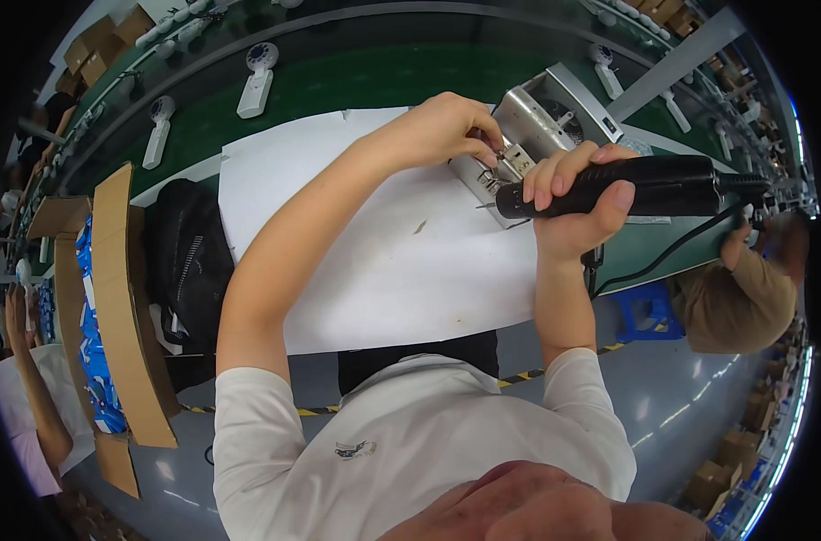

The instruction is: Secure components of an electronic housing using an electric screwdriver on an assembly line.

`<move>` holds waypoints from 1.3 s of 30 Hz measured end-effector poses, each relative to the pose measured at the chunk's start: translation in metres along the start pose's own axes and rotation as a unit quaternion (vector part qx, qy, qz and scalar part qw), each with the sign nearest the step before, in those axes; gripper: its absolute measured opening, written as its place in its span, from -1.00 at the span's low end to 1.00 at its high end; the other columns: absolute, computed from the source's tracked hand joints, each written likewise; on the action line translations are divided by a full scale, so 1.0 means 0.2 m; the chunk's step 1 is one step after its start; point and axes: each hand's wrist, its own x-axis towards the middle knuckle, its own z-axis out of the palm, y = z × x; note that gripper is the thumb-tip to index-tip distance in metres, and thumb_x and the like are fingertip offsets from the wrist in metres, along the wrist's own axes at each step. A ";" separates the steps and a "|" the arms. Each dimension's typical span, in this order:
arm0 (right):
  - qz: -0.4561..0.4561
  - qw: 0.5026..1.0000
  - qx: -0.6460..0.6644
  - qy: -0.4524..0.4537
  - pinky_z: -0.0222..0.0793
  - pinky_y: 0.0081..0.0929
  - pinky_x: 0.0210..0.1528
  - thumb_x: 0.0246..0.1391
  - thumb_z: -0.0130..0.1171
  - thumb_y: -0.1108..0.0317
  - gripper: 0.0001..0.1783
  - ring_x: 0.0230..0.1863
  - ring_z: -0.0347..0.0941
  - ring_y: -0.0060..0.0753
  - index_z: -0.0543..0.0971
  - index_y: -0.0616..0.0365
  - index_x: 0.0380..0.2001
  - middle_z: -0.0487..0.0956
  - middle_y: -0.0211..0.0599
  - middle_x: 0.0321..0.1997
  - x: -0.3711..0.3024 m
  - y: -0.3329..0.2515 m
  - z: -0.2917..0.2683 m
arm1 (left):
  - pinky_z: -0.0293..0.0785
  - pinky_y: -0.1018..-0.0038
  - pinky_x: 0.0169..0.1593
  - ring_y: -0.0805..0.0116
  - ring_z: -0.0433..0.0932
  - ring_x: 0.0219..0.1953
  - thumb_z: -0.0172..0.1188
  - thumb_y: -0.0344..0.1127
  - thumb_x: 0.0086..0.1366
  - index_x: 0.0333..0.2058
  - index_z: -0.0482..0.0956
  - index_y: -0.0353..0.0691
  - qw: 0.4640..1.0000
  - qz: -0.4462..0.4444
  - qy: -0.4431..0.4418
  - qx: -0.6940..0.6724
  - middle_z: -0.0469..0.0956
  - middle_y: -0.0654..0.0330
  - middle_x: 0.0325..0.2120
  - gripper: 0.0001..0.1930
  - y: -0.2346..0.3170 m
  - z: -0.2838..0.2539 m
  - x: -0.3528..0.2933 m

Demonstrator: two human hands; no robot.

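Observation:
My right hand (580,194) is wrapped round a black electric screwdriver (663,185), held level. Its thin bit points left, and a cord runs from its rear end. My left hand (448,126) reaches to a silver metal box-shaped device (535,124) at the far right of the white sheet (383,261). Thumb and fingers are pinched together over the device's small front part (496,180). Whatever lies between those fingertips is hidden or too small to name. The screwdriver's front end is just beside this front part.
Beyond the sheet, a green conveyor belt (356,77) carries several white round-headed devices (255,90). At left stand a black bag (190,261) and an open carton (127,307) with blue packages. A co-worker (739,293) sits at right near a blue stool (649,313).

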 end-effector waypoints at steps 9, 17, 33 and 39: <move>-0.004 1.000 -0.015 0.026 0.20 -0.53 -0.72 0.21 -0.10 0.00 -0.67 -0.78 0.20 -0.52 0.30 0.03 -0.21 0.29 -0.36 -0.67 0.00 -0.01 0.00 | 0.33 0.54 -0.39 0.42 0.39 -0.52 0.34 -0.38 0.05 -0.41 0.67 -0.23 1.000 -0.017 -0.017 0.012 0.56 0.28 -0.48 -0.89 -0.05 0.00 0.04; -0.013 1.000 0.012 0.016 0.24 -0.52 -0.70 0.18 -0.08 0.18 -0.76 -0.78 0.19 -0.50 0.29 0.08 -0.20 0.33 -0.31 -0.67 0.00 -0.01 0.00 | 0.35 0.57 -0.29 0.47 0.43 -0.40 0.24 -0.42 0.19 -0.37 0.59 -0.23 0.998 0.044 0.050 -0.015 0.55 0.30 -0.37 -0.95 -0.06 0.08 -0.04; -0.049 0.998 -0.009 -0.029 0.22 -0.53 -0.73 0.21 -0.05 -0.04 -0.61 -0.78 0.21 -0.49 0.27 0.06 -0.20 0.30 -0.33 -0.68 -0.03 -0.03 0.02 | 0.39 0.63 -0.24 0.54 0.45 -0.35 0.21 -0.32 0.24 -0.30 0.60 -0.22 0.975 0.040 0.203 -0.088 0.58 0.29 -0.39 -0.88 0.12 0.01 0.13; -0.064 0.997 0.005 -0.048 0.29 -0.58 -0.72 0.17 0.01 0.05 -0.63 -0.78 0.20 -0.50 0.20 0.08 -0.21 0.34 -0.30 -0.66 -0.04 -0.04 0.04 | 0.38 0.61 -0.27 0.53 0.46 -0.35 0.21 -0.33 0.23 -0.32 0.64 -0.18 0.962 0.139 0.183 0.149 0.59 0.31 -0.39 -0.90 0.16 0.00 0.33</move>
